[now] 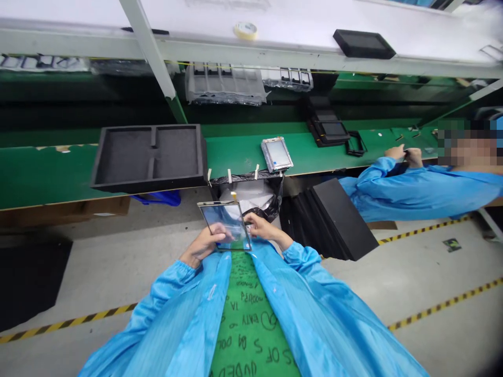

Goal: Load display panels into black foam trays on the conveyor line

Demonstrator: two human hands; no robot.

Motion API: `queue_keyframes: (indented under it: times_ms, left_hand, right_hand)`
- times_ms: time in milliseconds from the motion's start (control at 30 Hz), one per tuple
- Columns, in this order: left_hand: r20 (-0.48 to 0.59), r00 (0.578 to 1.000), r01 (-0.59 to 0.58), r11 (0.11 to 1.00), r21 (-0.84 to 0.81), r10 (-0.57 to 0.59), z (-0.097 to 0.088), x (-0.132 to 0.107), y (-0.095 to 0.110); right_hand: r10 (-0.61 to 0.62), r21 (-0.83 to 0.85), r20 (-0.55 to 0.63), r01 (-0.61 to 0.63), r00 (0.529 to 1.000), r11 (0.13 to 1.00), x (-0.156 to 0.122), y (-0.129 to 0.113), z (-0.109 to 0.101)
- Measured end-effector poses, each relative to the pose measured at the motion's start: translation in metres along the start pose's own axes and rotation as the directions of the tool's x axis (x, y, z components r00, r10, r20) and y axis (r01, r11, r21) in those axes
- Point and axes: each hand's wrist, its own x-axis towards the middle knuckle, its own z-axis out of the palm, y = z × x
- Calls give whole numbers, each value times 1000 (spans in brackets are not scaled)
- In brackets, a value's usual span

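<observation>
In front of me a thin rectangular glass touch panel (pixel 225 226) with a mirror-like surface is held up, tilted, above my lap. My left hand (pixel 204 243) grips its lower left edge, with the fingers across the front. My right hand (pixel 263 226) holds its right edge near the top corner. A small yellowish tab sticks up from the panel's top edge. Both of my blue sleeves reach toward it from below.
A green workbench (pixel 236 157) carries a black foam tray (pixel 149 157), a similar framed panel (pixel 277 154) and black display units (pixel 329 132). Black foam blocks (pixel 334 220) lean below it. A co-worker in a blue smock (pixel 416 191) works at right. A white shelf (pixel 275 31) runs overhead.
</observation>
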Motion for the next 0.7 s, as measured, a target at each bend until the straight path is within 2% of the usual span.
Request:
queue_keyframes:
  times_ms: [100, 167, 233, 300, 367, 400, 433, 467, 533, 567, 600, 633, 700]
  left_hand:
    - [-167, 986, -4, 994, -113, -15, -10, -8, -9]
    - [-217, 975, 21, 992, -124, -48, -17, -10, -15]
    - [-238, 966, 85, 993, -87, -104, -23, -11, -20]
    - [-274, 953, 116, 992, -58, -127, -31, -11, -22]
    - [-370, 927, 25, 994, -105, -63, -42, -10, -19]
    - [-445, 895, -71, 986, -148, -2, -50, -10, -16]
    - [-534, 843, -184, 966, -181, 60, -58, -12, -13]
    - [-626, 771, -296, 936, -192, 115, -67, -14, -8]
    - [-765, 617, -455, 878, -151, 188, -83, -22, -2]
    - [-802, 561, -486, 866, -119, 205, -89, -26, 0]
    - [-824, 527, -490, 867, -95, 207, -93, -30, -1]
    - [-837, 511, -474, 877, -82, 197, -95, -33, -4]
    - [-847, 514, -407, 908, -102, 135, -91, -35, -17]
  right_hand:
    - [-2, 41, 133, -3, 991, 999, -23, -3, 6]
    - [41, 22, 189, -46, 981, 999, -29, -5, 12]
    - [88, 24, 174, -93, 981, 995, -29, -3, 17]
    - [133, 106, 112, -145, 985, 984, -26, 7, 16]
    - [202, 259, 47, -207, 978, 943, -21, 23, 7]
    - [243, 341, 5, -230, 970, 911, -19, 33, -1]
    - [289, 413, -63, -239, 955, 879, -15, 42, -11]
    - [341, 457, -166, -234, 925, 858, -10, 52, -23]
    - [430, 459, -409, -225, 805, 859, 6, 71, -50]
    - [451, 431, -508, -237, 734, 871, 18, 80, -64]
    - [460, 397, -576, -261, 676, 880, 34, 89, -76]
    - [463, 363, -613, -292, 641, 885, 52, 98, -86]
    - [461, 306, -628, -346, 627, 887, 98, 115, -100]
